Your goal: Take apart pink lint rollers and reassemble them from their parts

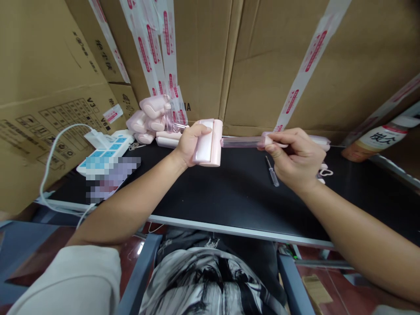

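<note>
A person's left hand point(187, 144) wraps around a pale pink, glossy plastic block point(208, 143) with rounded corners, holding it upright just above the black tabletop point(229, 197). The right hand point(295, 157) pinches the pink end of a clear, slender plastic tube point(241, 141), which lies level and meets the block's right side. A small screwdriver point(272, 171) with a see-through handle lies on the matte tabletop just left of the right hand.

Behind the left hand, a heap of similar pink plastic pieces point(149, 118) rests against brown corrugated cartons point(203, 57). White packing tape point(308, 61) with red printed lettering, too small to read, crosses the cartons. One carton at left bears the marks "V3" and "V6" beside a printed grid. A white power strip point(110, 151) with blue panels lies at the tabletop's left edge, its white cable point(49, 166) looping down. At far right, a bottle point(380, 138) lying on its side shows a label with black Chinese characters.
</note>
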Tool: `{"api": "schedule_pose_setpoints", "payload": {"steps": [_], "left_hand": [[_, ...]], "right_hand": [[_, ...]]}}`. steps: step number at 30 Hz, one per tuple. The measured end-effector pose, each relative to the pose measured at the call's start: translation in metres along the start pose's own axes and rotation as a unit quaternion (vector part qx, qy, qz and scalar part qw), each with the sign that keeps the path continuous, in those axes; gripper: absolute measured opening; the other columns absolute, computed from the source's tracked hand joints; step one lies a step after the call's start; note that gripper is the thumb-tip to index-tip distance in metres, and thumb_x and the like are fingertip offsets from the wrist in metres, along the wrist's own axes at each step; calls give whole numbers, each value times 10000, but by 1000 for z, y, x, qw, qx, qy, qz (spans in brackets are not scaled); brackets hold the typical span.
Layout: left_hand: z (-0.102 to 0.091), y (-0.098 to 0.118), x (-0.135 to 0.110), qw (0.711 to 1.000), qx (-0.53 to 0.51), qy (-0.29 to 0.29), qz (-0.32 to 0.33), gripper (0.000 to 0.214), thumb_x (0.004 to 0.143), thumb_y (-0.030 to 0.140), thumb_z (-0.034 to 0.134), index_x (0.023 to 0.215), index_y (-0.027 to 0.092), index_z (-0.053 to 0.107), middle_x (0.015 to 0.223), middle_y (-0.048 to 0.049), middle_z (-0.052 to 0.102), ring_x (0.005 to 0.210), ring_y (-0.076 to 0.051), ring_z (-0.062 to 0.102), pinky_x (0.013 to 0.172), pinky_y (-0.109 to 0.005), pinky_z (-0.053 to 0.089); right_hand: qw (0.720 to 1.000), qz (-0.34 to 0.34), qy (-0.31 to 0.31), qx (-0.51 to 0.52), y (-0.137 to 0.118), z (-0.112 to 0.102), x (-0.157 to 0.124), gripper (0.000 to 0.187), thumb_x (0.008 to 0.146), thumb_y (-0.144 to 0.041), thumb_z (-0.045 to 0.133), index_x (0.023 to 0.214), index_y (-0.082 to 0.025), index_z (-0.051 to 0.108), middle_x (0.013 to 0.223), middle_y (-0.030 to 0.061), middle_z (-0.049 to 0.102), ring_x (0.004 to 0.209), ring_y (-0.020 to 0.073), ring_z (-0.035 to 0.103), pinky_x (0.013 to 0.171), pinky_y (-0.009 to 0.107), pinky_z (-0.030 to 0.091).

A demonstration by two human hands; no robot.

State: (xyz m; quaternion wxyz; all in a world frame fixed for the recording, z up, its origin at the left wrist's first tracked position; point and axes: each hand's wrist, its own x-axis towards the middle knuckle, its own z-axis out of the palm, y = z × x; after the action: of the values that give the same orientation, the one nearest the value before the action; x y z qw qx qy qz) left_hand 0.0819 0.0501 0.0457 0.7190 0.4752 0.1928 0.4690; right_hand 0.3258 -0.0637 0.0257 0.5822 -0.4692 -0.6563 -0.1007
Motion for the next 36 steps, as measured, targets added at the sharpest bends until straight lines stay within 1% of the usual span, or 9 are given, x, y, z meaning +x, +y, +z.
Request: {"api": "schedule_pose_setpoints", "payload": {"steps": [5, 11, 14, 17, 21, 23, 26, 32, 36], "left_hand": [[1, -1, -2, 1000, 24, 5, 1, 499, 621, 235, 711, 1091, 176, 556, 789, -40, 755, 649, -251, 746, 618, -358, 606], [1, -1, -4, 998, 46, -8, 32, 484, 624, 235, 730, 1068, 203, 539, 785, 0, 715, 644, -224, 730, 605, -349, 608], [3, 3, -6, 996, 56, -25, 64, 515, 635, 260, 757, 1098, 220, 533, 834, 13, 706, 690, -220, 737, 638, -362, 622], [2, 9, -8, 988, 71, -49, 128, 527, 668, 310, 812, 1108, 241, 531, 888, 32, 692, 698, -190, 725, 663, -358, 630], [-8, 13, -7, 970, 107, -70, 205, 526, 680, 330, 882, 1107, 239, 589, 934, 35, 670, 710, -143, 694, 642, -292, 608], [-11, 13, -8, 968, 122, -82, 202, 532, 693, 355, 891, 1123, 246, 598, 944, 31, 677, 715, -156, 706, 650, -311, 618], [-10, 14, -11, 971, 127, -95, 179, 562, 704, 402, 900, 1140, 254, 580, 935, 31, 676, 724, -199, 744, 689, -379, 642], [-3, 23, -13, 980, 102, -116, 129, 548, 679, 296, 858, 1108, 234, 522, 867, 52, 694, 617, -173, 723, 589, -331, 623], [-5, 22, -9, 986, 94, -113, 73, 502, 676, 231, 776, 1106, 217, 517, 832, 38, 705, 625, -199, 732, 583, -345, 616]], "right_hand": [[998, -51, 11, 47, 5, 0, 1, 117, 937, -383, 828, 1021, -303, 836, 843, 56, 773, 737, 245, 724, 623, 421, 613], [994, -35, 17, 107, 7, 5, -1, 107, 950, -361, 823, 1034, -295, 835, 891, 52, 762, 738, 225, 744, 628, 415, 659], [992, -38, 7, 122, 8, 5, -1, 158, 1001, -371, 762, 1125, -286, 814, 1006, 66, 790, 816, 231, 772, 698, 421, 669], [994, -72, -22, 82, 14, 5, -1, 265, 1062, -408, 665, 1274, -279, 759, 1118, 89, 801, 939, 253, 785, 818, 444, 647], [991, -47, -104, 65, 19, 5, -2, 325, 1112, -454, 552, 1347, -261, 663, 875, 27, 747, 739, 207, 740, 713, 374, 590], [991, -41, -114, 50, 19, 4, -4, 278, 1113, -452, 544, 1272, -260, 668, 751, -8, 680, 630, 188, 667, 645, 349, 543], [993, -77, -92, -9, 16, 3, -4, 294, 1107, -488, 522, 1204, -265, 687, 747, 10, 648, 618, 203, 614, 637, 369, 511], [980, -168, -86, -66, 13, 0, -2, 381, 1115, -510, 461, 1212, -241, 713, 825, 69, 691, 720, 246, 652, 687, 403, 529], [973, -173, -120, -91, 14, -1, -3, 415, 1110, -511, 449, 1221, -223, 726, 869, 101, 713, 760, 269, 670, 706, 430, 543]]}}
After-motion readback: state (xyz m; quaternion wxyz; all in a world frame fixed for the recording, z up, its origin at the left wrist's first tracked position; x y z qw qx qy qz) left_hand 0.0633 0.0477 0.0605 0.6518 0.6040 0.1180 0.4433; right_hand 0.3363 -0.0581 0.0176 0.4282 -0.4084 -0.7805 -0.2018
